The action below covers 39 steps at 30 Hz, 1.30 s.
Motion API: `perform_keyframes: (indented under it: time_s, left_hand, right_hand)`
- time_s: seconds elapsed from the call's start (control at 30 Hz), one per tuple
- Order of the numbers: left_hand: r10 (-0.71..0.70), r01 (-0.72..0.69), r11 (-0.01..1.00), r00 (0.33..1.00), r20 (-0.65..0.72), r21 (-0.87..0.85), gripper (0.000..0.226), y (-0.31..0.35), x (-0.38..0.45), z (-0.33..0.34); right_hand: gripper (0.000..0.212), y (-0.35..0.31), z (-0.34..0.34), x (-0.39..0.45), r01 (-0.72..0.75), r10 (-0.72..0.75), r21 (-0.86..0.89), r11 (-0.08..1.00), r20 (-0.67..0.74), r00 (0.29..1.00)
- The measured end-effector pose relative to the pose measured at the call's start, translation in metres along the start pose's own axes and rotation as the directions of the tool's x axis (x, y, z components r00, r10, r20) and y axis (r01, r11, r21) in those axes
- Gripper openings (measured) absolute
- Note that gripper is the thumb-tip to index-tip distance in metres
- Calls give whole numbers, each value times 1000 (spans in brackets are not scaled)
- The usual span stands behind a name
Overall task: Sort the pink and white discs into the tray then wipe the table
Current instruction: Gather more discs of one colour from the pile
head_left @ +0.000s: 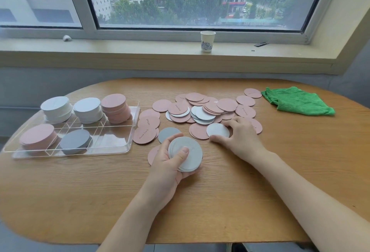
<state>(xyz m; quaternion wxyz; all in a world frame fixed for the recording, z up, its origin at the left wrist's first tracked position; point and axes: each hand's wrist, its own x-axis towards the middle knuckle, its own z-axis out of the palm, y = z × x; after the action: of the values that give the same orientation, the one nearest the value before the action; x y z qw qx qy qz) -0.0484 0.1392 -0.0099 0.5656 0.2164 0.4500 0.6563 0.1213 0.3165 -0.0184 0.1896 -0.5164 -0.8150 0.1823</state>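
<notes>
My left hand (168, 163) holds a small stack of white discs (187, 154), thumb pressed on top. My right hand (241, 139) pinches the edge of a single white disc (217, 130) that lies on pink ones. A loose pile of pink and white discs (204, 109) spreads across the middle of the wooden table (80, 191). At the left a clear compartmented tray (120, 147) holds two white stacks (57, 108) at the back, a pink stack (116, 109) beside them, and a pink stack (38, 136) and a white stack (75, 140) in front.
A crumpled green cloth (298, 101) lies at the table's far right. A paper cup (207, 41) stands on the window sill behind the table. One white disc (168, 133) and a pink disc (153, 154) lie by my left hand.
</notes>
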Motion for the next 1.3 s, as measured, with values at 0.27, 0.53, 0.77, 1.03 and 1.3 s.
perform_keyframes:
  time_s: [0.27, 0.53, 0.77, 1.03, 1.3]
  left_hand:
    - [-9, 9, 1000, 1000, -8, 12, 37, -2, 2, -2]
    - [41, -40, 999, 995, -86, 13, 33, -4, 7, -5]
    - [115, -115, 993, 993, -2, -13, 36, -2, 1, -2]
    - [98, -96, 995, 990, 105, -24, 47, 2, -5, 3]
    - [51, -50, 998, 998, 44, -26, 40, 0, -1, -1]
  right_hand:
    - [60, -10, -3, -2, -64, 76, 248, 967, -40, 996]
    - [16, -24, -23, -25, 31, 50, 641, 767, -108, 993]
    - [19, -52, -20, -52, 46, -64, 785, 618, -7, 998]
    - [25, -67, 8, -61, 70, -77, 744, 665, -25, 997]
    - [20, -48, 3, -10, 203, -115, 450, 870, -216, 970]
